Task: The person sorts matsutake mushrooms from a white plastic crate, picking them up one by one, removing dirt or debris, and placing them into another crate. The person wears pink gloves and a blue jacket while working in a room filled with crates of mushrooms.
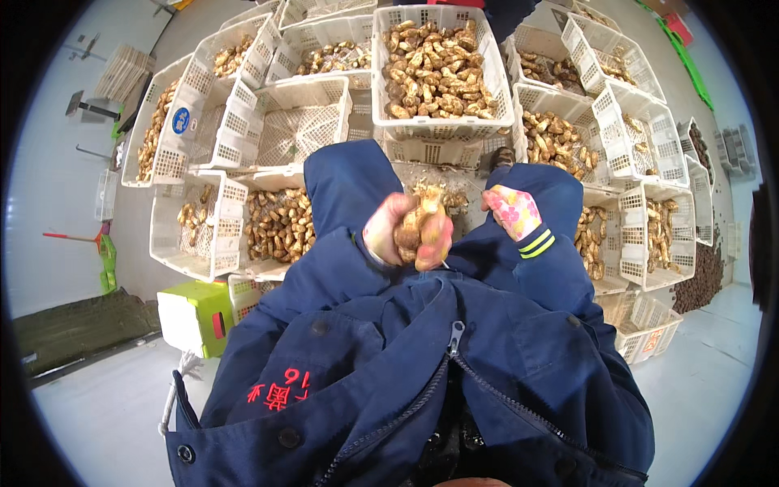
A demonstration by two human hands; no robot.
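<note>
In front of my lap my left hand (pixel 381 231), in a pink patterned glove, is closed around a thick brown-and-cream mushroom (pixel 415 225). Its fingers wrap the far side of the stem, and a pale frayed end points up and away. Beside it, over my right thigh, my right hand (pixel 513 213) wears a white glove with pink and yellow flowers. The fingers curl under and out of sight, so whatever they hold cannot be made out. Between my knees, past the hands, lie mushroom pieces and scraps (pixel 450 197).
Straight ahead a white crate (pixel 442 128) heaped with mushrooms rests on another crate. More white crates of mushrooms stand on both sides, with a nearly bare one (pixel 300 126) at front left. A green-and-white box (pixel 193 312) is by my left side. Dark clumps (pixel 699 280) cover floor at right.
</note>
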